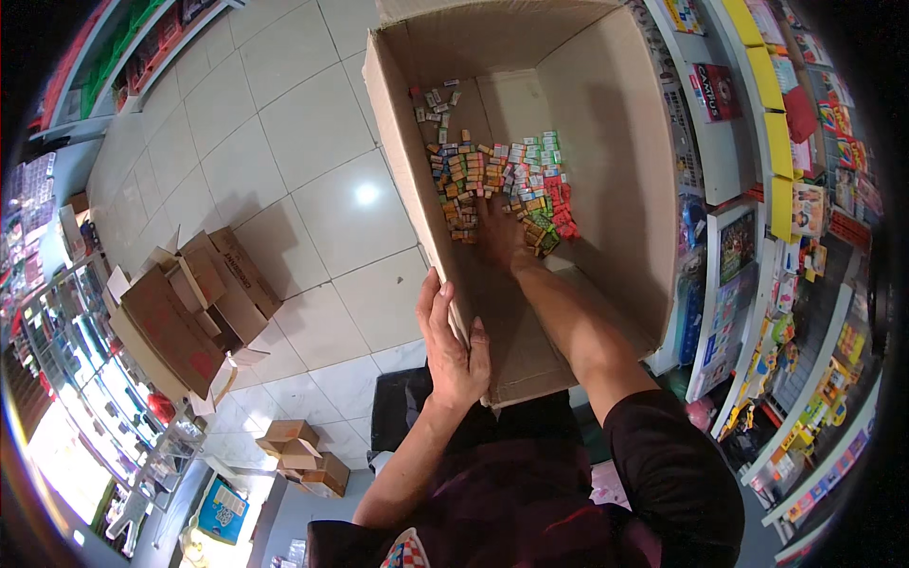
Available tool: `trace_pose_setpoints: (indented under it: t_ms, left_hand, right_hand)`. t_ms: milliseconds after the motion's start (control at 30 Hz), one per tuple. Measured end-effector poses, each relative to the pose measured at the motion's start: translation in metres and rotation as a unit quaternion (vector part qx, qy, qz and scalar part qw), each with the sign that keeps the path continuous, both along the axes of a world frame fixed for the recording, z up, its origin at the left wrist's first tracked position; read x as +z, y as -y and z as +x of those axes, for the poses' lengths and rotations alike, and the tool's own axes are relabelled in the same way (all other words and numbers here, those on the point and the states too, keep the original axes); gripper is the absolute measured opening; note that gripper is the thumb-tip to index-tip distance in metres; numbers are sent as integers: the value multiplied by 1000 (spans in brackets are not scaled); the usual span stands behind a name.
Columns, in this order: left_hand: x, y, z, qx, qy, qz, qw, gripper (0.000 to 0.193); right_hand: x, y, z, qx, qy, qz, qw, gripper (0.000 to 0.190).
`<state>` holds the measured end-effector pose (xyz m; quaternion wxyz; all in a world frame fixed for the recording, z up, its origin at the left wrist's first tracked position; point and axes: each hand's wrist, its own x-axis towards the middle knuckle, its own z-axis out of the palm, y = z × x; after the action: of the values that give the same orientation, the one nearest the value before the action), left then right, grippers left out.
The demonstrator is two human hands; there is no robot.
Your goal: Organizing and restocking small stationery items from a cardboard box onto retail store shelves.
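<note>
A large cardboard box (614,163) stands before me with its top toward me. My left hand (453,358) holds its left wall near the front corner, fingers outside and thumb over the edge. Inside, my right hand (503,231) reaches down to many small packs (465,170) on the bottom. They lie close together in orange, white, green and blue, with several loose white ones (437,106) toward the far left corner. Red packs (562,206) form a strip to the right of my hand. Shadow and the packs obscure my right fingertips, and whether they grip one cannot be made out.
Shelves with packaged goods (795,213) run close along the right. Open cardboard boxes (192,312) sit on the tiled floor (305,121) at left, and smaller cartons (305,454) lie nearer me. A wire display rack (78,341) stands at the far left.
</note>
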<state>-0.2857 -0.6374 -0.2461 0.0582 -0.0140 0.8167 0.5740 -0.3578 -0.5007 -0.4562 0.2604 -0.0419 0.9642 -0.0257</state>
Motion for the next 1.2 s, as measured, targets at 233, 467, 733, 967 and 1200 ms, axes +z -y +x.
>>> trace_pose_setpoints:
  t_ms: [233, 467, 733, 967, 1200]
  left_hand:
    - [1, -1, 1, -2, 1, -4, 1000, 73]
    - [1, -1, 0, 6, -1, -8, 1000, 72]
    - [4, 4, 0, -3, -8, -54, 999, 70]
    - [41, -2, -2, 0, -185, -264, 947, 50]
    - [33, -66, -24, 76, 101, 194, 973, 40]
  right_hand:
    - [-25, -6, 20, -1, 3, -77, 997, 62]
    - [-10, -15, 20, 23, -13, -37, 999, 56]
    - [32, -75, -14, -483, 288, -514, 648, 58]
    - [129, -111, -24, -506, 250, -642, 519, 47]
    - [254, -100, -12, -376, 128, -526, 752, 37]
